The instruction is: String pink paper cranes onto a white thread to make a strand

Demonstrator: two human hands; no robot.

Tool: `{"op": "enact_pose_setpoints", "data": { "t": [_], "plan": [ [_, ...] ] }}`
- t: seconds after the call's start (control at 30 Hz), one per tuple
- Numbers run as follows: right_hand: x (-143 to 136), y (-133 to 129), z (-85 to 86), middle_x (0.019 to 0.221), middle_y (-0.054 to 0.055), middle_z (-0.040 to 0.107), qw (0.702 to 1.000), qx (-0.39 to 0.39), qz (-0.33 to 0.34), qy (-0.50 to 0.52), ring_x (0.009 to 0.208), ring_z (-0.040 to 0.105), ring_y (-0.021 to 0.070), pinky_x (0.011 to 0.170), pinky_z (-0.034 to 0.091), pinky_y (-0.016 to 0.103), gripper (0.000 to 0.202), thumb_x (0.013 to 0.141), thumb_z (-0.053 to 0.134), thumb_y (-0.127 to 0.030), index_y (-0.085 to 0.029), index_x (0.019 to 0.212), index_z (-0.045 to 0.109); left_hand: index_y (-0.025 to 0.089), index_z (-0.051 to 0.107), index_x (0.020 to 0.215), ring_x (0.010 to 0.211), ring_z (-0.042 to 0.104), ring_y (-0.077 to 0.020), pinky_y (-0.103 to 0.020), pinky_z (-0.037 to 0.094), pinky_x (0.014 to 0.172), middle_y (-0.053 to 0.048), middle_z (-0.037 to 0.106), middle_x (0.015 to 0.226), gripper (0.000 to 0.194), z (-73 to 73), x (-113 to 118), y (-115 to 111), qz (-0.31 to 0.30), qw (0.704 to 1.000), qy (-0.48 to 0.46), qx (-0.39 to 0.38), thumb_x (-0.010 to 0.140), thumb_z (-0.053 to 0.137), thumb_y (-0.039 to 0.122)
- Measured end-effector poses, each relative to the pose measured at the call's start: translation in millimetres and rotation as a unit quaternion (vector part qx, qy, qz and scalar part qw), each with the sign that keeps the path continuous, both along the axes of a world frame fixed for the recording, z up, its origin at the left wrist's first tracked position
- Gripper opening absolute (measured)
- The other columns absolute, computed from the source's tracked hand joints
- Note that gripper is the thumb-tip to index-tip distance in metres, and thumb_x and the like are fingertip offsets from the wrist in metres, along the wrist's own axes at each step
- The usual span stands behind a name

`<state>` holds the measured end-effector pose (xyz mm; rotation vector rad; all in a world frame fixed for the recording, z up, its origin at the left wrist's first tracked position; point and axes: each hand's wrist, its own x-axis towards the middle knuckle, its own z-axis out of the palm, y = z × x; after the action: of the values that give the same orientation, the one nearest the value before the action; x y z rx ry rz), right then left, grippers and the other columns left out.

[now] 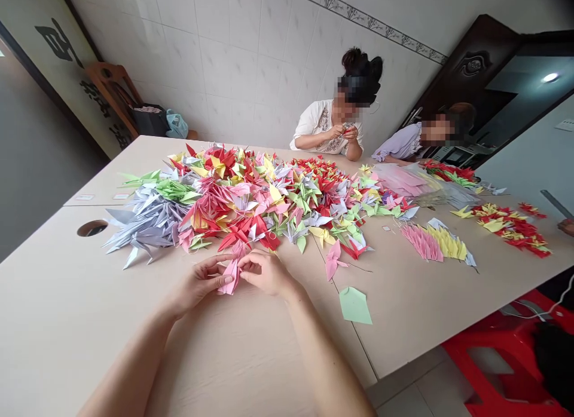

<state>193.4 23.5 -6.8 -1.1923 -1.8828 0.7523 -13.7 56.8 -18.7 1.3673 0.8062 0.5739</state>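
A pink folded-paper crane [229, 279] is held just above the table's near side. My left hand [207, 282] pinches it from the left, thumb across its face. From the right, the bent fingers of my right hand [264, 272] grip its upper edge. Right behind the hands lies a large heap of folded paper cranes [242, 202] in red, pink, yellow, green and pale blue. A single pink crane [333, 260] rests right of my right hand, with a green paper piece [356, 305] nearer to me.
On the pale table [67, 297], a cable hole [92, 227] lies left. Pink and yellow stacks [422, 242] and red-yellow cranes [509, 226] lie right. A person in white [329, 121] folds red paper across the table, beside another person [403, 141]. Red stools [502, 339] stand right.
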Motion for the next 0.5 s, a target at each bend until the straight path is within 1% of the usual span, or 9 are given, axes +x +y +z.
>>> {"op": "enact_pose_setpoints", "data": {
  "t": [0.1, 0.2, 0.27, 0.4, 0.5],
  "plan": [
    [1.0, 0.1, 0.5, 0.088, 0.000, 0.065, 1.000, -0.018, 0.008, 0.005, 0.079, 0.060, 0.0127, 0.073, 0.050, 0.024, 0.010, 0.079, 0.065, -0.018, -0.021, 0.088, 0.067, 0.018, 0.052, 0.122, 0.062, 0.046, -0.0115, -0.024, 0.035, 0.058, 0.002, 0.057, 0.070, 0.051, 1.5, 0.6, 0.0, -0.007, 1.000, 0.003, -0.002, 0.080, 0.069, 0.039],
    [0.6, -0.4, 2.5, 0.086, 0.000, 0.067, 1.000, 0.006, 0.003, -0.012, 0.081, 0.060, 0.0135, 0.074, 0.048, 0.025, 0.006, 0.080, 0.065, -0.020, -0.022, 0.085, 0.067, 0.019, 0.051, 0.117, 0.061, 0.046, -0.0112, -0.024, 0.036, 0.058, 0.003, 0.056, 0.070, 0.044, 3.4, 1.2, -0.4, -0.011, 1.000, -0.003, 0.005, 0.081, 0.069, 0.039],
    [-0.3, -0.8, 4.0, 0.083, -0.001, 0.068, 1.000, 0.017, -0.002, -0.024, 0.079, 0.060, 0.0134, 0.074, 0.047, 0.025, 0.004, 0.080, 0.063, -0.018, -0.021, 0.080, 0.066, 0.021, 0.050, 0.112, 0.063, 0.048, -0.0116, -0.024, 0.038, 0.059, 0.002, 0.057, 0.073, 0.038, 4.4, 1.7, -1.0, -0.018, 1.000, -0.010, 0.009, 0.082, 0.067, 0.038],
    [-1.9, -0.9, 4.3, 0.079, -0.001, 0.067, 0.999, 0.019, -0.013, -0.022, 0.075, 0.059, 0.0122, 0.070, 0.046, 0.023, 0.008, 0.078, 0.059, -0.014, -0.020, 0.075, 0.064, 0.022, 0.049, 0.102, 0.068, 0.051, -0.0129, -0.026, 0.044, 0.063, 0.001, 0.057, 0.081, 0.030, 6.6, 3.0, -2.6, -0.041, 0.999, -0.018, 0.000, 0.084, 0.065, 0.039],
    [-2.3, -1.1, 2.4, 0.080, 0.000, 0.066, 1.000, 0.011, -0.009, -0.007, 0.075, 0.059, 0.0121, 0.069, 0.047, 0.022, 0.005, 0.077, 0.060, -0.015, -0.019, 0.076, 0.063, 0.021, 0.048, 0.095, 0.070, 0.052, -0.0131, -0.028, 0.045, 0.065, 0.000, 0.056, 0.084, 0.028, 8.7, 3.9, -3.9, -0.049, 0.999, -0.020, -0.007, 0.083, 0.066, 0.039]
  ]
}}
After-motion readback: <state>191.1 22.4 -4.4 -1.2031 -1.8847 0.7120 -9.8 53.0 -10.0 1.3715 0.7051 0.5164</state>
